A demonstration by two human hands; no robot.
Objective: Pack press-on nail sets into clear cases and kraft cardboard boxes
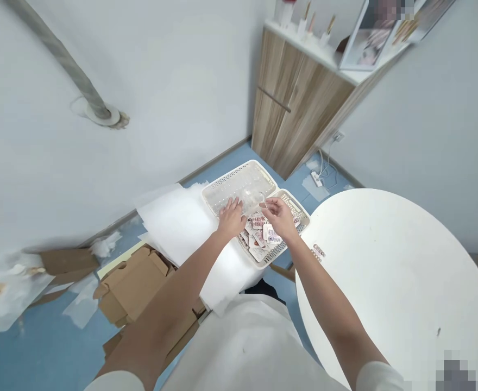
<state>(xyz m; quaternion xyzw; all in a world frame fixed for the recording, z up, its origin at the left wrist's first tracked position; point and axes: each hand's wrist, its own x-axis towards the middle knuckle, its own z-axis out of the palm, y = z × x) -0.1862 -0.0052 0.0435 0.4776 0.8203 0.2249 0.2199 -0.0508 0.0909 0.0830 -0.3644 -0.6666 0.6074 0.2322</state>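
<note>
Two white perforated baskets stand side by side in the middle. Clear plastic pieces lie in the farther basket (234,182). Small cards with rows of pinkish and purple items fill much of the nearer basket (280,251). Between my hands is a clear plastic piece (252,201), hard to make out against the basket. My left hand (231,218) has its fingers spread at the left edge of this piece. My right hand (278,215) pinches the piece's right edge, above the cards (259,237).
A round white table (389,260) is at the right, with a small nail-like strip (317,252) at its edge. Flattened cardboard boxes (135,282) and white sheeting (182,222) lie at the left. A wooden cabinet (296,92) stands ahead.
</note>
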